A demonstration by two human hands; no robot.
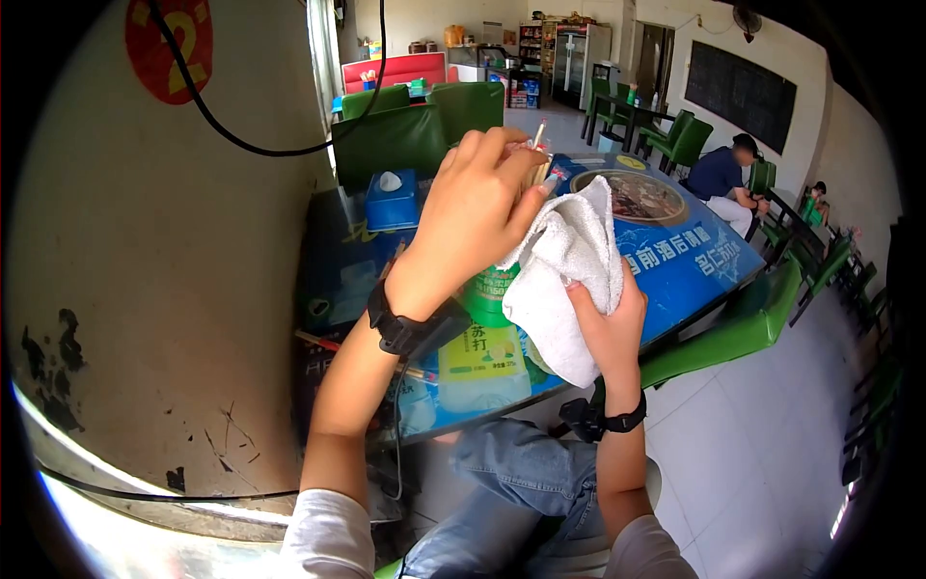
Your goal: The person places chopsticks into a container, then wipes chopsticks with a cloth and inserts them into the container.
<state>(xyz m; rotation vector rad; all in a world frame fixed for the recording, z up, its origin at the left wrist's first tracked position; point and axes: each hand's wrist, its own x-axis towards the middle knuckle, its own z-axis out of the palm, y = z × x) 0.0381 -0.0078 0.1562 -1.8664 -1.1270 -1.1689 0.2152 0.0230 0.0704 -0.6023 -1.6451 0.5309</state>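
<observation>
My right hand (612, 323) grips a crumpled white cloth (569, 280), which hangs over the table's front edge. Raised beside it, my left hand (482, 193) is closed around a small container of thin sticks (536, 159); most of this is hidden behind the fingers, and one stick pokes out at the top. The cloth lies close against the container's right side; I cannot tell whether they touch. Below my left hand, a green round tub (487, 297) stands partly covered by hand and cloth.
The blue printed table (675, 261) carries a blue tissue box (392, 201) at the left and a round picture panel. Green chairs (723, 333) stand to the right and behind. A wall (174, 289) closes the left side. A seated person (719, 179) is at the far right.
</observation>
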